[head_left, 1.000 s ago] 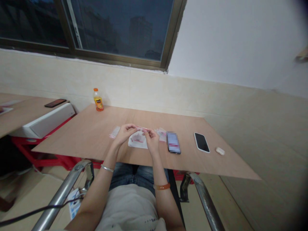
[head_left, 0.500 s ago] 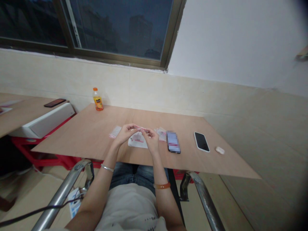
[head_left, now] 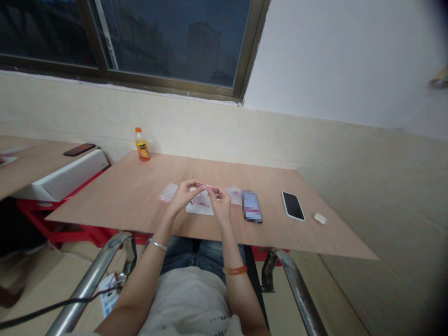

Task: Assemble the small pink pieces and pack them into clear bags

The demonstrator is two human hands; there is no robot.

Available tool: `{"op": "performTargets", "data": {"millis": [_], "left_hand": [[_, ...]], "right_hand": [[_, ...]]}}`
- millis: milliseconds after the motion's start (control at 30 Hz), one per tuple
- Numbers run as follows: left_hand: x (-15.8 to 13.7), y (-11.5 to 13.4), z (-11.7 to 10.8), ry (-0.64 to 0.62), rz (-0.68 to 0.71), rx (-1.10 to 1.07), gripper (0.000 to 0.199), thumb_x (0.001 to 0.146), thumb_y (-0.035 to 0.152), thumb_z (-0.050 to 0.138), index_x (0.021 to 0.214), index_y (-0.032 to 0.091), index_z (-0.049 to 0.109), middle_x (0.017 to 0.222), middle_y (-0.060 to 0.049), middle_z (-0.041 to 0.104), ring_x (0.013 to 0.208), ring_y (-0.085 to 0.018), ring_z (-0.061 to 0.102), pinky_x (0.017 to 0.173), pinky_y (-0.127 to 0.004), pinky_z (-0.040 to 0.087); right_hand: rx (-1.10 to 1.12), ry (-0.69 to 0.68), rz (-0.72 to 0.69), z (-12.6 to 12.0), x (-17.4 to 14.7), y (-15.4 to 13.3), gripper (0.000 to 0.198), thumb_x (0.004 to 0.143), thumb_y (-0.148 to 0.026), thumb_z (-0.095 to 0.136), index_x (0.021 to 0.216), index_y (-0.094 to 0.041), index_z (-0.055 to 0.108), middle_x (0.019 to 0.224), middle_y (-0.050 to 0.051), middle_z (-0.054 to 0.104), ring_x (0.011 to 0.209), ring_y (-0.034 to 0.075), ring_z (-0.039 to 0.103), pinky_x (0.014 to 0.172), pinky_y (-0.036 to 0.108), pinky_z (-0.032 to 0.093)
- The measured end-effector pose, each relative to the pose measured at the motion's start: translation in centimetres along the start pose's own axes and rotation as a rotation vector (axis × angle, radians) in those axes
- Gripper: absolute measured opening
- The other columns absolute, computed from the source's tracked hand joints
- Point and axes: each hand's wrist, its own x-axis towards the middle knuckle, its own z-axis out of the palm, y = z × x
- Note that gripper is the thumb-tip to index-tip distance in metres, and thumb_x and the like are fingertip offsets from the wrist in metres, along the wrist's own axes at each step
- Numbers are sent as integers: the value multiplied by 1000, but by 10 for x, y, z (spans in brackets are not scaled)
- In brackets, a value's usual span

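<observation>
My left hand [head_left: 182, 194] and my right hand [head_left: 220, 204] both pinch the top edge of a small clear plastic bag [head_left: 201, 204] with a pink strip, held just above the wooden table [head_left: 140, 196]. The fingertips of the two hands are close together at the strip. Another small clear bag [head_left: 167, 192] lies flat to the left of my left hand, and one more bag [head_left: 235, 193] lies to the right of my right hand.
A phone with a lit screen [head_left: 251, 206] lies right of my hands, then a dark-screened phone [head_left: 293, 206] and a white earbud case [head_left: 319, 218]. An orange juice bottle [head_left: 142, 145] stands at the far left corner. Metal chair arms [head_left: 94, 275] flank my lap.
My left hand has slid a little to the right along the bag's top edge, toward my right hand. The rest is as before.
</observation>
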Motion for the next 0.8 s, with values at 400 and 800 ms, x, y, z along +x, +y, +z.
{"op": "performTargets", "data": {"millis": [400, 800], "left_hand": [[-1, 1, -7, -34, -12, -16, 28, 66, 38, 68, 76, 12, 68, 76, -6, 68, 69, -16, 61, 63, -26, 47], [-1, 4, -4, 4, -34, -7, 28, 65, 40, 69, 73, 13, 67, 70, -5, 67, 64, -15, 60, 56, -24, 46]], "right_hand": [[-9, -20, 45, 0, -1, -13, 20, 67, -35, 65, 73, -16, 67, 76, 6, 69, 67, 16, 59, 60, 27, 47], [-36, -17, 19, -2, -2, -9, 23, 70, -38, 63, 67, -16, 65, 65, 2, 64, 61, 14, 55, 56, 24, 42]]}}
